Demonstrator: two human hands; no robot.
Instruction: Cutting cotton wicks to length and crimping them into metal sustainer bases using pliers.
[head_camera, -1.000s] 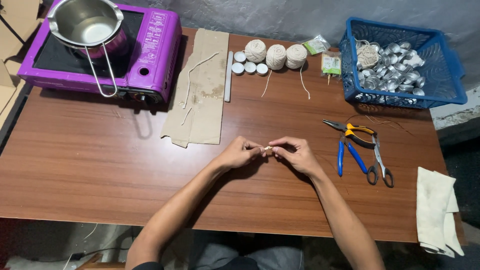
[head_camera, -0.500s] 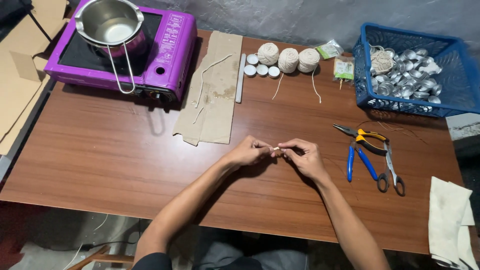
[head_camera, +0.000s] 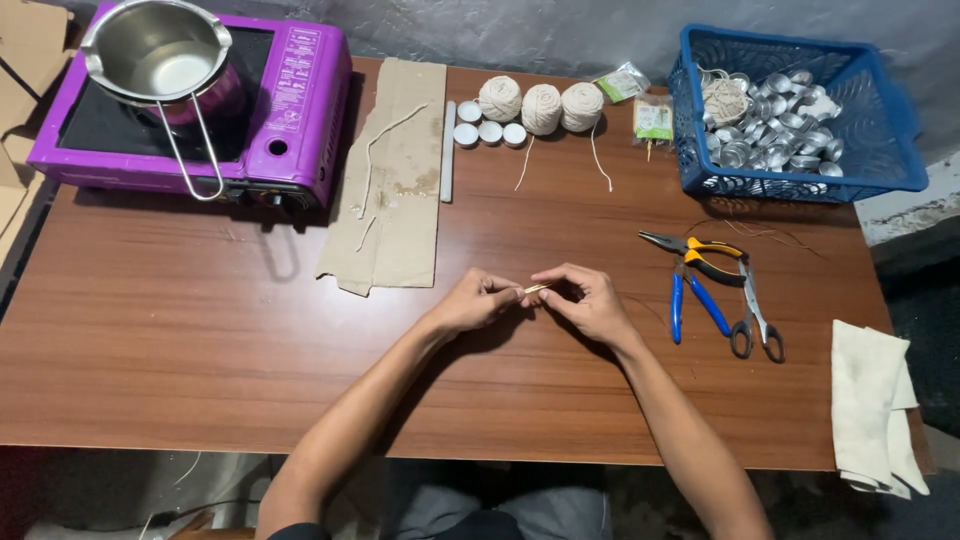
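My left hand (head_camera: 478, 301) and my right hand (head_camera: 587, 300) meet fingertip to fingertip just above the brown wooden table (head_camera: 200, 330), near its middle. Both pinch a short, pale piece of wick (head_camera: 537, 289) between thumbs and forefingers. The wick is tiny and mostly hidden by my fingers. Both forearms reach in from the near edge of the table.
A purple portable stove (head_camera: 280, 110) with a steel pot (head_camera: 160, 50) stands far left. A cardboard strip (head_camera: 395, 190), three balls of string (head_camera: 541, 106), small white cups (head_camera: 490, 132) and a blue basket of metal cups (head_camera: 790, 115) lie behind. Pliers (head_camera: 700, 275), scissors (head_camera: 755, 320) and a cloth (head_camera: 875, 405) lie right.
My hands stay together on the wick, and the fingers have shifted slightly, showing a bit more of it. The camera view has swung, so the table's things appear shifted.
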